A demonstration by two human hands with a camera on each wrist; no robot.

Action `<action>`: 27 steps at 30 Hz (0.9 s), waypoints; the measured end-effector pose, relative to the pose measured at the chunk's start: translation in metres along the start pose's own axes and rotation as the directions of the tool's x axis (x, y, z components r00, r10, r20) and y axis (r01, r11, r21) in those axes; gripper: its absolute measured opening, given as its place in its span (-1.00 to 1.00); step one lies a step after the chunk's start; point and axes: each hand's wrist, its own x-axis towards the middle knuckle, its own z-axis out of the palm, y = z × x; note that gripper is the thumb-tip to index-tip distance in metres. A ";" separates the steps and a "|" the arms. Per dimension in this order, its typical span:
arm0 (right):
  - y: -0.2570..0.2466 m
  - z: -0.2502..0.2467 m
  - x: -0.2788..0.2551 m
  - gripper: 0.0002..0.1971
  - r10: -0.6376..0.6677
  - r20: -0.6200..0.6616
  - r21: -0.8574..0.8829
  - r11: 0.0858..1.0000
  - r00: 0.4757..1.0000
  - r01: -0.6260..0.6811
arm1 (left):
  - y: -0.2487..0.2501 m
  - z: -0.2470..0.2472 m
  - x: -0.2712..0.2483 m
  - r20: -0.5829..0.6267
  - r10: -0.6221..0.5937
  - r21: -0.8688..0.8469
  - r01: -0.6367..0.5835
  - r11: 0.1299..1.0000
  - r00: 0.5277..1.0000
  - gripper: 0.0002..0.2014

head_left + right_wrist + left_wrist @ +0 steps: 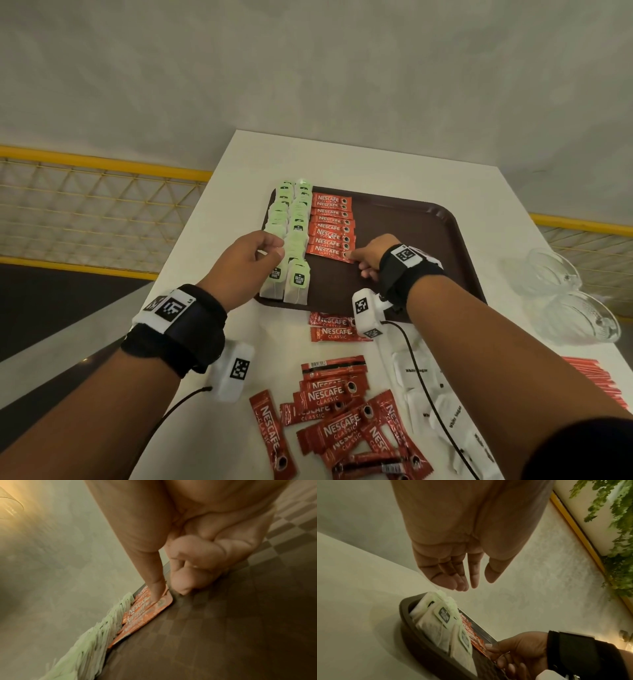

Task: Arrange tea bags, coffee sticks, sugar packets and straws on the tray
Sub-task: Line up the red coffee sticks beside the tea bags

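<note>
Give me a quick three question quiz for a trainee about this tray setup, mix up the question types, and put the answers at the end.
1. True or false: the right hand presses a fingertip on the nearest coffee stick in the row on the tray.
2. Which lie in two columns at the tray's left edge? A) tea bags B) sugar packets C) straws
3. Fill in: the left hand holds ____.

Key: 1 true; 2 A; 3 nothing
</note>
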 end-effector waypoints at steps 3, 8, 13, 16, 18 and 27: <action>0.000 -0.009 -0.015 -0.70 -0.093 -0.006 -0.063 0.994 0.996 0.092 | 0.009 0.001 -0.012 0.039 0.055 0.051 -0.057 0.997 0.998 -0.82; 0.019 -0.018 -0.071 -0.81 -0.473 0.175 -0.339 0.794 0.863 0.504 | 0.017 0.015 -0.050 0.296 0.161 0.208 -0.228 0.951 0.942 -0.87; 0.052 0.003 -0.109 -0.87 -0.537 0.389 -0.582 0.487 0.749 0.652 | 0.010 0.043 -0.077 0.530 0.152 0.350 -0.379 0.857 0.834 -0.80; 0.066 0.022 -0.108 -0.78 -0.527 0.375 -0.725 0.346 0.763 0.596 | 0.004 0.059 -0.085 0.564 0.106 0.479 -0.429 0.766 0.819 -0.61; 0.070 0.029 -0.106 -0.79 -0.517 0.357 -0.769 0.310 0.778 0.559 | 0.002 0.065 -0.088 0.568 0.089 0.533 -0.448 0.718 0.818 -0.57; 0.077 0.031 -0.115 -0.73 -0.570 0.332 -0.743 0.333 0.752 0.581 | 0.009 0.068 -0.096 0.569 0.033 0.582 -0.431 0.690 0.822 -0.65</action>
